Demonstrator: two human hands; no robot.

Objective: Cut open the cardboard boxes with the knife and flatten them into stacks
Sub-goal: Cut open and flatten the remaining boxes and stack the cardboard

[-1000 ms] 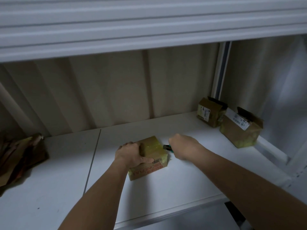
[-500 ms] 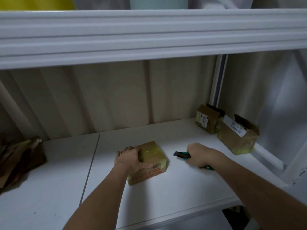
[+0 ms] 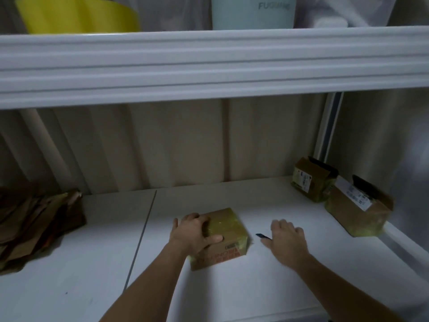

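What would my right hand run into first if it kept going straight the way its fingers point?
Probably nothing close: the right hand points up the shelf, and that line looks free to the back wall. The knife lies just off its thumb side; depth is unclear.

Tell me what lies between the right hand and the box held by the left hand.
Head view: only the knife's dark tip, poking out from under the right hand, and bare white shelf before the box the left hand grips.

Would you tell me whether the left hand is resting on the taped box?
Yes, the left hand grips the taped box from above.
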